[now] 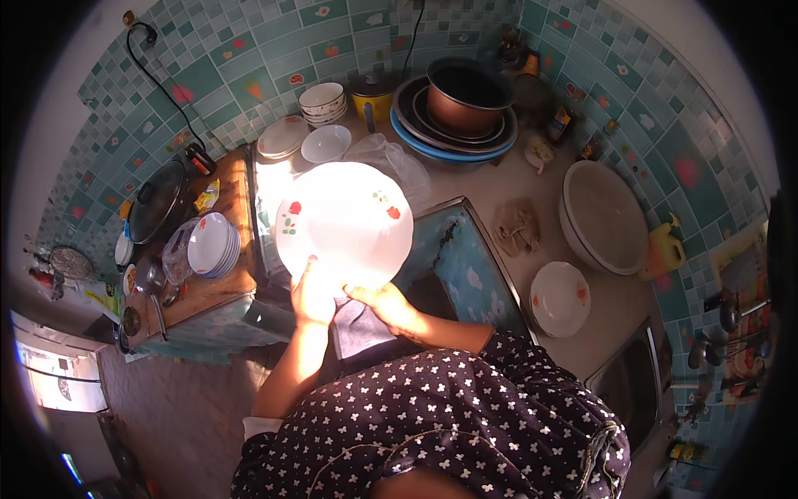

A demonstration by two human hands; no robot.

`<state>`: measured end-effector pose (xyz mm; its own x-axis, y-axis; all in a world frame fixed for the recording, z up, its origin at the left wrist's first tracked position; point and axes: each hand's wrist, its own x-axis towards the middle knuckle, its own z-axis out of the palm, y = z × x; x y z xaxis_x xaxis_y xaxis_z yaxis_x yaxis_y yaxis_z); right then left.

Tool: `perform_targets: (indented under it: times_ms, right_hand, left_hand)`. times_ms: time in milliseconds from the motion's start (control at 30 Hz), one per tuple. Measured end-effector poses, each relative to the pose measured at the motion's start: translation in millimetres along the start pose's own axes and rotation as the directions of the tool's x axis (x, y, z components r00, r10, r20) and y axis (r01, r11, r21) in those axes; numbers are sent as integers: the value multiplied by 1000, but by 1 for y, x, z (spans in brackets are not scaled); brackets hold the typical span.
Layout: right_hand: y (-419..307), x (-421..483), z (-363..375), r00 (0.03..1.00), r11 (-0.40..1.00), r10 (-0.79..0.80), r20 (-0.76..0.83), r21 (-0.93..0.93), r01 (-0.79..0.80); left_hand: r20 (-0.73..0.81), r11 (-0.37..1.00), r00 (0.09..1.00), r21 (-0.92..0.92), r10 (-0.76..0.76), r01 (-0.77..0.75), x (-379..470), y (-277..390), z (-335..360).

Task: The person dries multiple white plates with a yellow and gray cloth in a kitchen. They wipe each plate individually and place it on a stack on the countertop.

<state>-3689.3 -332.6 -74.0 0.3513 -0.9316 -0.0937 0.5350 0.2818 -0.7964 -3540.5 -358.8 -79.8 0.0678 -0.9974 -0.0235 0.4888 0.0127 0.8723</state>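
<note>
A large white plate (346,218) with red flowers and green leaves on its rim is held up in bright sunlight. At its lower left edge, my left hand (313,293) grips it with the thumb on the face. My right hand (386,305) pinches the bottom edge close by. The fingers behind the plate are hidden. Beyond the plate are a white bowl (326,143), a stack of flat plates (283,136) and a clear plastic bag (399,165). To the left, a stack of white bowls (212,244) sits on a wooden surface. Another flowered plate (560,299) lies to the right.
A counter bears a large basin (605,218), a crumpled cloth (517,226) and a copper-coloured pot (467,103) on stacked basins. A metal-edged opening (467,262) lies right of my hands; a sink (629,380) is at lower right. A lidded pan (159,203) stands far left.
</note>
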Motion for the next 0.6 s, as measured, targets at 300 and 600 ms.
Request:
perform_targets:
  times_ms: [300, 600]
  right_hand:
    - [-53, -60, -131, 898, 979, 206, -390, 86, -187]
    - [-39, -161, -148, 482, 842, 95, -871, 329, 427]
  left_hand:
    - [271, 777, 943, 630, -193, -22, 85, -39, 17]
    - [518, -106, 718, 773, -465, -626, 191, -72, 1]
